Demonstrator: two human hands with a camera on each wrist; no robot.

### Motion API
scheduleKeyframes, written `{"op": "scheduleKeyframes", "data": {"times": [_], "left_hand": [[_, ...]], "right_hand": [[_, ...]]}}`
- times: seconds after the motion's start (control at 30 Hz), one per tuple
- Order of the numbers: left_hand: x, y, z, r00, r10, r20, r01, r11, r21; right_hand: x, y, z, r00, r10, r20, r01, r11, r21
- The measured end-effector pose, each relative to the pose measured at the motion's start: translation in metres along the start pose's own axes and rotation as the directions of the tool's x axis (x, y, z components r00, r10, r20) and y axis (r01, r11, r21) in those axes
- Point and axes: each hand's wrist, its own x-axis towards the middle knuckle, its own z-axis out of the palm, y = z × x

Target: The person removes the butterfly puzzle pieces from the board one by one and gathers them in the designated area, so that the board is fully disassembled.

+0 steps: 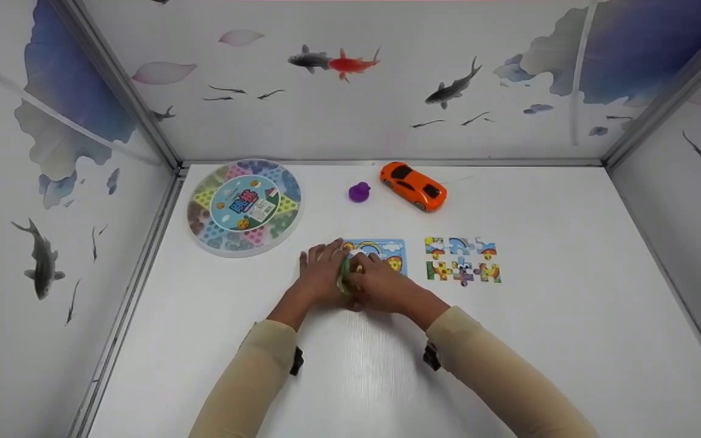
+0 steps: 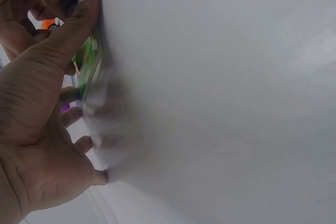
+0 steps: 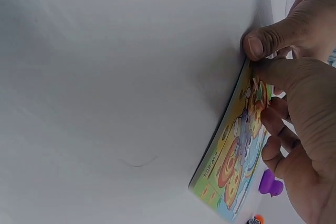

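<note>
Seeing both hands on the puzzle board (image 1: 387,254) at table (image 1: 569,340) centre. We read the left hand (image 1: 321,271) as resting on the board's left edge, thumb pressed along it and fingers curled over the top. Our right hand (image 1: 381,286) pinches the near edge, thumb against the side, fingers over the printed face. Six loose puzzle pieces (image 1: 462,261) sit just right of the board. Behind it we see a purple toy (image 1: 359,192), an orange toy car (image 1: 413,185) and a round game box (image 1: 244,207).
</note>
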Motion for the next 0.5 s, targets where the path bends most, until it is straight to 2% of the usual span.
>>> {"op": "scheduleKeyframes", "data": {"times": [0.17, 0.3, 0.5], "left_hand": [[-0.002, 0.000, 0.001, 1.000, 0.006, -0.008, -0.006, 1.000, -0.011], [-0.002, 0.001, 0.001, 1.000, 0.002, -0.001, -0.002, 1.000, -0.007], [0.000, -0.001, 0.003, 1.000, -0.007, -0.008, 0.007, 1.000, -0.010]], "right_hand": [[-0.005, 0.009, 0.000, 0.999, -0.022, -0.044, 0.022, 1.000, -0.007], [-0.016, 0.020, -0.003, 0.994, -0.026, -0.109, 0.026, 1.000, 0.005], [-0.039, 0.041, -0.009, 0.985, 0.013, -0.172, -0.011, 1.000, 0.018]]}}
